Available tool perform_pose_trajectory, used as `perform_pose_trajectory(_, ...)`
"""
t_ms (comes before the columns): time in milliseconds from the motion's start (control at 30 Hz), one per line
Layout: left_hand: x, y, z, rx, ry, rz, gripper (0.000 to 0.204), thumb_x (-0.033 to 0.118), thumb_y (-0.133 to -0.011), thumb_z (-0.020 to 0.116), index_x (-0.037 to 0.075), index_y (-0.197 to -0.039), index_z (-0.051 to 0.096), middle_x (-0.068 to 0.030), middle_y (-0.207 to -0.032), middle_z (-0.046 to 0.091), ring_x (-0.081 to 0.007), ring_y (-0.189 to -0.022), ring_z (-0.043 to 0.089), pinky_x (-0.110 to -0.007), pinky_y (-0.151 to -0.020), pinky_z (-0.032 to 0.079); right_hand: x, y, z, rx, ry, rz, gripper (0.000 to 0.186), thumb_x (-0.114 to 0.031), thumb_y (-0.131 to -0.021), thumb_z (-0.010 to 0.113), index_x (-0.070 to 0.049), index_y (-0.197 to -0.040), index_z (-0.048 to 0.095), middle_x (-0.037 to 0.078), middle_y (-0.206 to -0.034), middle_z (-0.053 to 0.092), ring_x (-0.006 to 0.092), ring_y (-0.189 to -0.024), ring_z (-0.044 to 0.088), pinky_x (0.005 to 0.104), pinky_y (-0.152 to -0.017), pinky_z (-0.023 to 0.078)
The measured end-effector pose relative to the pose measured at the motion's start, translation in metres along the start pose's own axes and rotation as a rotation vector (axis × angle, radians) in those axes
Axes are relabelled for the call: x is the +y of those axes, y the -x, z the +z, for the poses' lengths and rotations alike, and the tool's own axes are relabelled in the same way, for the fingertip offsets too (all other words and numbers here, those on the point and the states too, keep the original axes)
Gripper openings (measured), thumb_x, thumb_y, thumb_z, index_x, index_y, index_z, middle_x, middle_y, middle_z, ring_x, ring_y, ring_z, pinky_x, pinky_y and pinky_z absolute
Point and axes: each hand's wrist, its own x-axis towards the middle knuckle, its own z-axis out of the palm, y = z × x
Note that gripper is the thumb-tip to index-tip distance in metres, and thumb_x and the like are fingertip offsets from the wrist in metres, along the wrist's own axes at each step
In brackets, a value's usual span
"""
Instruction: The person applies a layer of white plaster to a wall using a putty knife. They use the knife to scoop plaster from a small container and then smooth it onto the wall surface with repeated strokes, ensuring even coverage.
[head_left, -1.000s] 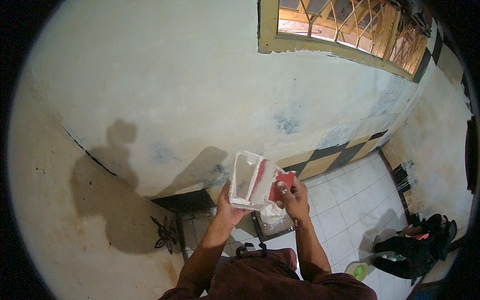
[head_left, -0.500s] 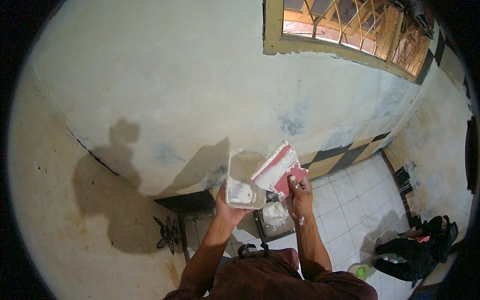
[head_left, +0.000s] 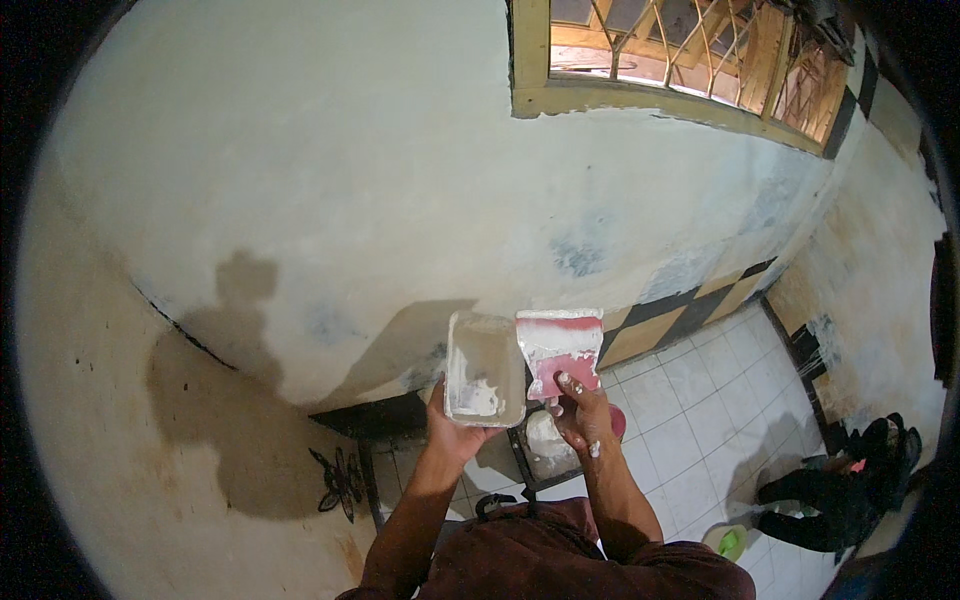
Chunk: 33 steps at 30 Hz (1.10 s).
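Observation:
My left hand (head_left: pixel 455 436) grips a shallow rectangular tray (head_left: pixel 485 350) by its lower left side. White paste lies in the tray's near end, and its walls are smeared with the same stuff. In my right hand (head_left: pixel 583 412) is a pink, flat plastic putty spreader (head_left: pixel 563 372), pinched with the thumb on its face. A white paste band runs along the spreader's far edge, which points toward the wall. The spreader stands just right of the tray, apart from it. Dabs of paste cling to my right thumb and wrist.
Ahead rises a patchy pale wall (head_left: pixel 330 170) with a yellow-framed, barred window (head_left: pixel 680 95). Below my hands a bag-like white mass (head_left: pixel 548 440) sits on a dark-edged stand. White tiles (head_left: pixel 690 430) cover the floor. At right are dark clothes (head_left: pixel 830 495) and a pale bucket (head_left: pixel 727 543).
The spreader has turned from a slant to nearly upright, its far edge now facing the wall. The tray has shifted slightly left and toward me.

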Motion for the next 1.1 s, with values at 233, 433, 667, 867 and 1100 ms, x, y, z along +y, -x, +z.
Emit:
perform_pose_trajectory(233,0.002,-0.002,-0.006,-0.029,0.005,-0.048,0.067,0.059,-0.088,0.04,0.011,-0.134,0.046,-0.0139,-0.13,0.054,-0.036,-0.115,0.056,-0.058,-0.091,0.047,-0.002,0.008,0.009,-0.036,0.027,0.0,0.03,-0.005,-0.081,0.069,-0.005,-0.108,0.056,0.005,-0.092,0.062,0.0146,-0.076,0.062,0.0261,-0.055,0.05)
perform_pose_trajectory(433,0.001,-0.002,-0.001,-0.018,0.008,-0.055,0.066,0.057,-0.089,0.039,0.01,-0.134,0.045,-0.0151,-0.129,0.055,-0.0371,-0.113,0.057,-0.058,-0.089,0.049,-0.003,0.01,0.004,-0.088,0.08,0.007,0.029,-0.006,-0.082,0.068,-0.009,-0.108,0.056,0.001,-0.089,0.06,0.0135,-0.074,0.06,0.026,-0.052,0.045)
perform_pose_trajectory(667,-0.001,-0.001,-0.011,-0.011,0.029,-0.046,0.062,0.053,-0.09,0.038,0.009,-0.132,0.048,-0.0158,-0.127,0.055,-0.0362,-0.113,0.057,-0.059,-0.09,0.048,0.004,0.007,-0.003,-0.111,0.062,-0.026,0.028,-0.005,-0.081,0.07,-0.004,-0.106,0.056,0.005,-0.091,0.062,0.0156,-0.073,0.061,0.0262,-0.056,0.05)
perform_pose_trajectory(867,0.0,0.004,-0.016,0.024,0.024,-0.033,0.064,0.055,-0.09,0.038,0.009,-0.133,0.047,-0.0155,-0.129,0.054,-0.036,-0.116,0.055,-0.06,-0.092,0.046,0.006,0.007,0.003,-0.128,0.075,-0.008,0.033,-0.002,-0.081,0.069,-0.004,-0.11,0.054,0.006,-0.094,0.062,0.0162,-0.077,0.062,0.0261,-0.057,0.052)
perform_pose_trajectory(1100,0.001,0.012,-0.026,0.014,0.061,-0.022,0.067,0.058,-0.088,0.041,0.008,-0.131,0.047,-0.0177,-0.127,0.055,-0.0361,-0.114,0.056,-0.058,-0.095,0.045,0.014,0.004,-0.001,-0.122,0.088,0.027,0.035,0.0,-0.081,0.069,-0.004,-0.112,0.053,0.006,-0.097,0.062,0.0168,-0.083,0.063,0.026,-0.057,0.052)
